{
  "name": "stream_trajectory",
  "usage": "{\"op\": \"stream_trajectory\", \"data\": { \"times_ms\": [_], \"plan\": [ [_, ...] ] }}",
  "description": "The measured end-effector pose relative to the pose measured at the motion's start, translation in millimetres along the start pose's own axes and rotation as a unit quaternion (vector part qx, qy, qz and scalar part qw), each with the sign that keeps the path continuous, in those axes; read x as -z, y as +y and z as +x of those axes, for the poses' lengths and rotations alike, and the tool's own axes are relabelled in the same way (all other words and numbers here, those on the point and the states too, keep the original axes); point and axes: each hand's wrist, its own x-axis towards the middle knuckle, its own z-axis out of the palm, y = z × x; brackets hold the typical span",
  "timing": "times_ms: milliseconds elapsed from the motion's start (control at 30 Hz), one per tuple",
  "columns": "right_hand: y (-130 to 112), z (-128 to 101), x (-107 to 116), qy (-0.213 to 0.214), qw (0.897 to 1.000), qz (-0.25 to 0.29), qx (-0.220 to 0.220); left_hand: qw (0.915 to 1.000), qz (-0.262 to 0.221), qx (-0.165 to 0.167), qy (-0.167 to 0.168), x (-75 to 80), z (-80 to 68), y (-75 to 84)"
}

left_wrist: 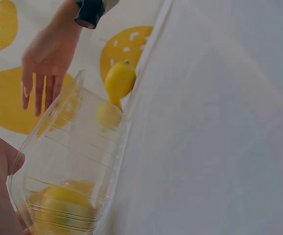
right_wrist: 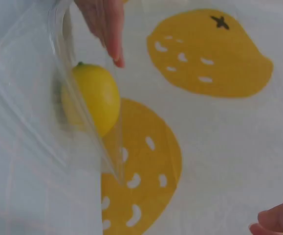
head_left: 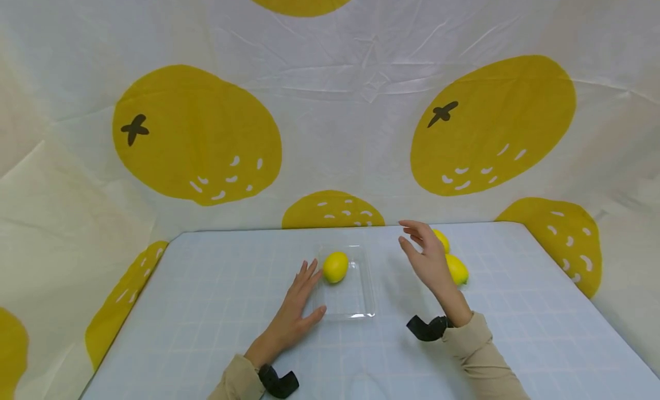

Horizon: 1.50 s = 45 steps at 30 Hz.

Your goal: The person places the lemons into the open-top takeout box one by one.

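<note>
A clear plastic tray [head_left: 342,300] stands on the table with one yellow lemon [head_left: 336,267] in its far left part. My left hand [head_left: 295,308] is at the tray's left side, fingers extended and thumb apart; in the left wrist view the thumb [left_wrist: 15,159] lies against the tray's rim. My right hand [head_left: 427,259] is raised to the right of the tray, fingers loosely bent and holding nothing. Just behind and beside it lie two more lemons, a nearer one [head_left: 456,270] and a farther one [head_left: 441,240], each partly hidden by the hand.
A pale blue checked cloth [head_left: 216,308] covers the table. A white curtain with printed yellow fruit [head_left: 196,133] hangs right behind the table's far edge and along both sides. Each wrist wears a black camera mount [head_left: 278,383].
</note>
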Motion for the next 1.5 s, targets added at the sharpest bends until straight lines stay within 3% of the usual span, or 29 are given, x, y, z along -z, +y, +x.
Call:
{"op": "stream_trajectory", "data": {
  "times_ms": [233, 467, 700, 1100, 1500],
  "plan": [
    [20.0, -5.3, 35.1, 0.047, 0.998, -0.018, 0.030, 0.9999, -0.004, 0.012, -0.008, 0.2, 0.7, 1.6],
    [57.2, -11.3, 66.2, 0.022, 0.999, -0.018, -0.017, 1.0000, -0.004, 0.003, 0.001, -0.4, 0.4, 3.5],
    [89.4, -21.4, 87.2, -0.001, 0.997, 0.048, -0.062, 0.9999, -0.002, -0.011, 0.008, -2.9, 0.6, 2.7],
    [134.4, -34.1, 79.4, 0.003, 0.997, 0.062, -0.036, 1.0000, -0.001, -0.002, -0.001, -0.7, 1.2, 2.4],
    [138.8, -43.2, 62.4, -0.021, 0.999, 0.033, -0.021, 0.9999, 0.008, -0.011, 0.010, -1.0, -0.7, 0.9]
  ]
}}
